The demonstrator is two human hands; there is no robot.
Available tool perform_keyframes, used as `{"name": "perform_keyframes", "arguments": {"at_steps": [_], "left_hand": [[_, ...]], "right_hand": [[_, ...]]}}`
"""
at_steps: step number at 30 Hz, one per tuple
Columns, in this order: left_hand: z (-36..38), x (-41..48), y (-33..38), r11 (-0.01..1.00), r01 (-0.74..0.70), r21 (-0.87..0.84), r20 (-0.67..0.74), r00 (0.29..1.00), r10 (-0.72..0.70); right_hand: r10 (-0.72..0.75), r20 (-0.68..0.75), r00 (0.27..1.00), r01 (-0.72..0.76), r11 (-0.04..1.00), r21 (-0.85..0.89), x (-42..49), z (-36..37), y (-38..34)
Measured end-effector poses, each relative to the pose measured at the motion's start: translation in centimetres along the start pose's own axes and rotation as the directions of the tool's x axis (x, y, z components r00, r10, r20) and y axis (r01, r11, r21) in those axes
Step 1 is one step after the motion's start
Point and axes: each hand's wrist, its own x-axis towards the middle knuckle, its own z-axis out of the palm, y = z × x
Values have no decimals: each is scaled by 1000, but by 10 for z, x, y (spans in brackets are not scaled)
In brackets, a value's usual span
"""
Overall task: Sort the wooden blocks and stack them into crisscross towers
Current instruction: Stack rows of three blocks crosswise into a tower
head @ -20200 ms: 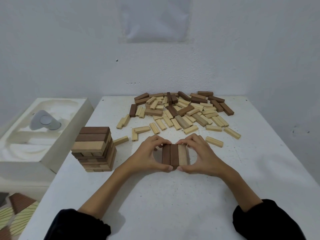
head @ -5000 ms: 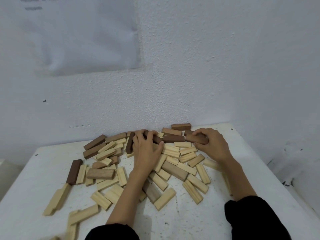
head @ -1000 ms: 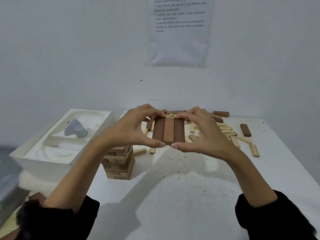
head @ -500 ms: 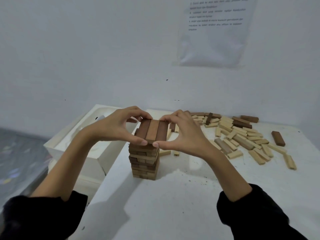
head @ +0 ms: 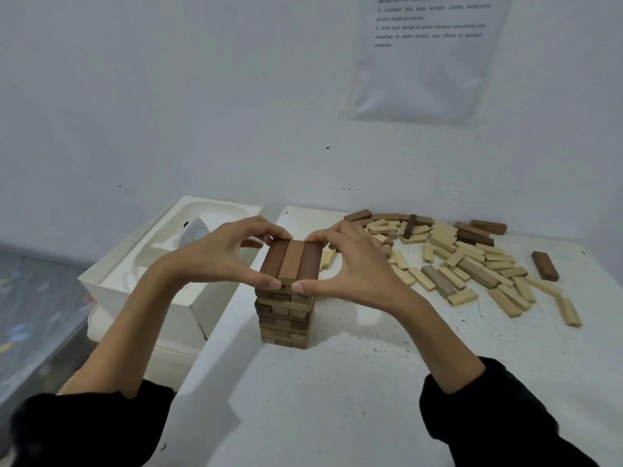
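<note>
A row of three dark blocks (head: 290,261) is pinched at its near and far ends by the curled fingers of the left hand (head: 222,256) and right hand (head: 357,264), atop the crisscross tower (head: 285,315) at the desk's (head: 337,399) left edge. Loose blocks (head: 455,264) are scattered far right.

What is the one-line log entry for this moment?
state: three-block layer at top of tower | left hand: pinches layer | right hand: pinches layer | loose blocks: on table, right of tower
</note>
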Motion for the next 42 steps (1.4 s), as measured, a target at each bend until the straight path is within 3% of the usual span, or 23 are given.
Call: {"name": "perform_keyframes", "arguments": {"at_steps": [15, 28, 35, 42], "left_hand": [[-2, -6, 2, 999, 28, 43, 3, 1000, -28], [4, 9, 67, 979, -94, 180, -142, 983, 121], [54, 42, 104, 950, -113, 290, -229, 956, 183], [141, 95, 100, 968, -129, 214, -203, 964, 174]], "right_hand": [[25, -6, 1000, -24, 999, 25, -3, -1, -3], [24, -122, 992, -8, 991, 130, -37, -56, 28], [96, -276, 956, -38, 977, 209, -62, -75, 66], [216, -391, 895, -125, 962, 245, -75, -67, 124]]}}
